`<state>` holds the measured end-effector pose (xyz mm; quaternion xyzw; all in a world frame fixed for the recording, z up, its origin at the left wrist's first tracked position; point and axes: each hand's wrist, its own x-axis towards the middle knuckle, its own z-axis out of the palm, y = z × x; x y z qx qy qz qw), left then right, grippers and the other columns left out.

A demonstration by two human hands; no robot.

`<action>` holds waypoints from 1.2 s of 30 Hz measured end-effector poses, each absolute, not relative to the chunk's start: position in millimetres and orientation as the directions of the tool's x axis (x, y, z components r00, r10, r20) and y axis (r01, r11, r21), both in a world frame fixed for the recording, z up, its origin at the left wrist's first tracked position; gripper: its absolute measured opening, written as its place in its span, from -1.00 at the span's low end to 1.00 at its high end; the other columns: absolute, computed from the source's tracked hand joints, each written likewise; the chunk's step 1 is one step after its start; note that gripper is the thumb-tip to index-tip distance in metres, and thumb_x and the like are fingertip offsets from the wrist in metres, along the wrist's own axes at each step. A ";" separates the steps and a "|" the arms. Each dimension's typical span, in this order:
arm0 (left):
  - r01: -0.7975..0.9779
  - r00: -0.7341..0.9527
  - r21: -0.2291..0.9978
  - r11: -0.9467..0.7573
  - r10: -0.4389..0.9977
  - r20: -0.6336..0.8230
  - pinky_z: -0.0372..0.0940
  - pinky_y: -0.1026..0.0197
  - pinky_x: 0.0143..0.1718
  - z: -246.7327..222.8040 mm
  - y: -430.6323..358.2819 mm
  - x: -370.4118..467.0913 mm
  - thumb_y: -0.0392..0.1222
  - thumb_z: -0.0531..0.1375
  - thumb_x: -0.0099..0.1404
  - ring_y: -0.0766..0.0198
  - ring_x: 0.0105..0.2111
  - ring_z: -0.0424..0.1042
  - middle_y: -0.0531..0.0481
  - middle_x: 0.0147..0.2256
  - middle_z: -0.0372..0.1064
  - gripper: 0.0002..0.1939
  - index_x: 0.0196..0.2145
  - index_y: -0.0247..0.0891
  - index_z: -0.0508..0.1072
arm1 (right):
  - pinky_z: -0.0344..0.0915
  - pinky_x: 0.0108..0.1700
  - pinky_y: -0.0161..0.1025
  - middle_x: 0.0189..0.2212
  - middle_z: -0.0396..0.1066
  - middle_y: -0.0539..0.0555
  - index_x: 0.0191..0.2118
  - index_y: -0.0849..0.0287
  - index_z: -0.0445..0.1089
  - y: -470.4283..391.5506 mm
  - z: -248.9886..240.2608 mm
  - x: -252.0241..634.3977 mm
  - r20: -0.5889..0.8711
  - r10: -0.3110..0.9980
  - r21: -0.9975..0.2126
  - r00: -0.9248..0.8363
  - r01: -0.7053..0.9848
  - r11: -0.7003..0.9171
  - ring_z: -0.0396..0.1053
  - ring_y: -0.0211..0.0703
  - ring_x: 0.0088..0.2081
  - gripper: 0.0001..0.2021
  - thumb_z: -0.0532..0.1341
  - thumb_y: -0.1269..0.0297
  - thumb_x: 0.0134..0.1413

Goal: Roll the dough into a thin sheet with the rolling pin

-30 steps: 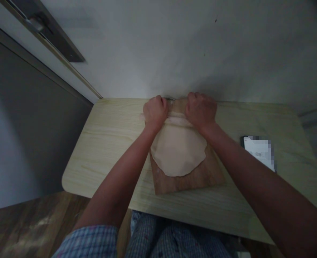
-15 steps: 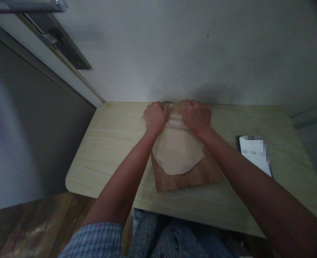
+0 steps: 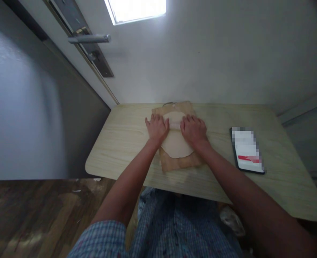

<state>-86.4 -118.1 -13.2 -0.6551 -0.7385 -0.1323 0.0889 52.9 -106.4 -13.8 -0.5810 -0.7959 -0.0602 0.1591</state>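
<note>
A flat sheet of rolled dough (image 3: 176,144) lies on a wooden board (image 3: 178,164). Across its middle runs a pale rolling pin (image 3: 175,125), seen only between my hands. My left hand (image 3: 157,128) is over the pin's left part, fingers curved forward over it and little finger sticking out to the side. On the pin's right part rests my right hand (image 3: 194,129), fingers bent over it and thumb toward the middle. Both hands hide the pin's ends. Dough shows in front of the pin and beyond it.
A pale wood-grain table (image 3: 128,143) carries the board. To the right lies a phone (image 3: 246,150) with a lit screen. Behind the table stands a white door with a metal handle (image 3: 90,38) and a bright window pane (image 3: 137,10). A thin wire loop shows behind the board.
Both hands have drawn the rolling pin back toward me, from the far edge of the dough to its middle. The far part of the dough and board now shows. My view has tilted up.
</note>
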 end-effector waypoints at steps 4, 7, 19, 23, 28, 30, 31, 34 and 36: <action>0.998 -0.070 0.018 0.068 0.961 0.268 -0.02 0.01 0.03 -9.0 -124.7 -89.6 -0.03 -0.24 0.31 0.08 -0.04 0.23 -0.25 -0.14 0.36 -0.46 -0.19 -0.44 0.40 | -0.02 0.02 -0.06 -0.02 0.29 0.26 0.01 0.36 0.24 -117.9 -15.4 56.3 0.354 0.883 -0.102 -0.307 0.926 0.363 0.14 -0.02 0.05 -0.58 -0.15 0.28 0.15; 0.998 -0.064 -0.008 0.068 0.971 0.232 0.06 0.05 -0.05 -4.9 -127.7 -88.6 -0.04 -0.24 0.31 0.08 -0.14 0.31 -0.27 -0.24 0.40 -0.45 -0.25 -0.46 0.42 | -0.03 0.04 -0.06 -0.01 0.28 0.24 0.02 0.34 0.24 -122.3 -16.1 58.7 0.365 0.875 -0.115 -0.319 0.917 0.382 0.10 -0.03 0.08 -0.59 -0.14 0.28 0.15; 0.994 -0.109 0.035 0.103 0.949 0.294 -0.02 -0.02 0.01 -9.8 -121.8 -83.4 -0.16 -0.20 0.29 0.08 -0.05 0.23 -0.21 -0.11 0.33 -0.58 -0.05 -0.32 0.29 | -0.05 0.02 -0.05 0.02 0.26 0.19 0.09 0.25 0.17 -114.0 -14.1 57.6 0.335 0.891 -0.158 -0.306 0.914 0.374 0.05 0.00 0.11 -0.57 -0.16 0.26 0.16; 0.992 -0.122 0.057 0.110 0.944 0.307 -0.02 0.01 0.01 -10.5 -109.4 -83.1 -0.17 -0.22 0.29 0.11 -0.02 0.20 -0.16 -0.10 0.33 -0.59 -0.11 -0.28 0.34 | 0.02 -0.05 -0.08 -0.02 0.29 0.22 0.08 0.26 0.17 -98.0 -15.0 54.6 0.329 0.900 -0.148 -0.285 0.926 0.347 0.15 0.01 0.02 -0.57 -0.17 0.28 0.15; 0.980 -0.186 0.113 0.163 0.956 0.226 0.13 0.11 -0.13 -6.9 -86.8 -83.1 -0.15 -0.25 0.30 0.13 -0.11 0.30 -0.14 -0.15 0.36 -0.56 -0.17 -0.25 0.37 | 0.10 -0.23 -0.14 -0.14 0.34 0.26 0.07 0.28 0.15 -72.3 -9.6 50.3 0.299 0.917 -0.142 -0.265 0.938 0.317 0.27 0.00 -0.15 -0.58 -0.13 0.30 0.11; 0.972 -0.216 0.139 0.191 0.957 0.195 0.16 0.13 -0.19 -5.1 -76.6 -83.8 -0.11 -0.27 0.31 0.11 -0.14 0.32 -0.16 -0.18 0.37 -0.53 -0.19 -0.25 0.39 | 0.11 -0.26 -0.14 -0.20 0.36 0.28 0.02 0.28 0.19 -62.3 -6.1 48.0 0.279 0.929 -0.141 -0.245 0.946 0.292 0.28 0.01 -0.19 -0.60 -0.12 0.30 0.10; 0.967 -0.232 0.154 0.205 0.956 0.182 0.16 0.13 -0.21 -4.4 -71.4 -84.2 -0.09 -0.28 0.31 0.10 -0.15 0.33 -0.17 -0.19 0.38 -0.51 -0.20 -0.25 0.40 | 0.11 -0.27 -0.14 -0.23 0.37 0.28 -0.01 0.28 0.21 -57.4 -4.5 46.7 0.270 0.933 -0.141 -0.236 0.949 0.281 0.29 0.01 -0.20 -0.62 -0.13 0.30 0.10; 0.949 -0.279 0.195 0.249 0.948 0.150 0.17 0.13 -0.23 -2.9 -56.2 -85.7 -0.07 -0.31 0.31 0.10 -0.19 0.35 -0.19 -0.21 0.38 -0.46 -0.22 -0.25 0.42 | 0.13 -0.29 -0.14 -0.28 0.36 0.29 -0.12 0.29 0.27 -43.7 -0.8 42.9 0.267 0.939 -0.151 -0.217 0.953 0.264 0.30 0.01 -0.25 -0.64 -0.16 0.28 0.13; 0.938 -0.305 0.213 0.272 0.943 0.136 0.17 0.15 -0.24 -2.0 -47.1 -86.6 -0.05 -0.33 0.31 0.12 -0.21 0.36 -0.18 -0.22 0.39 -0.44 -0.22 -0.25 0.42 | 0.14 -0.31 -0.15 -0.30 0.36 0.28 -0.15 0.29 0.28 -35.2 0.6 40.9 0.274 0.938 -0.158 -0.214 0.952 0.264 0.31 -0.01 -0.27 -0.64 -0.17 0.26 0.14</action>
